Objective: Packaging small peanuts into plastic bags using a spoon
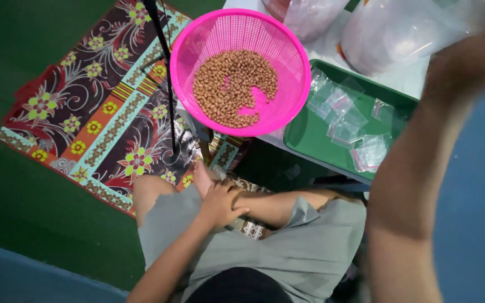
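Round pink plastic basket (240,33) of brown peanuts (234,87), green tray (310,134) of small clear bags (346,120), left hand (220,205) resting on leg, patterned floral mat (102,106)

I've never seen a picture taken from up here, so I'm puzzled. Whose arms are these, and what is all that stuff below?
There is only one picture, and it comes from a camera worn on a person's head, looking straight down. So you see that person's own body: grey shorts and crossed legs on a flowery mat over a green floor.

The left hand rests on the person's own leg and holds nothing. The right arm is lifted close to the camera, so it looks huge and blurry; its hand is out of the picture.

In front sits a pink basket with brown peanuts in it. Beside it is a green tray holding small clear plastic bags. Bigger clear bags lie behind.
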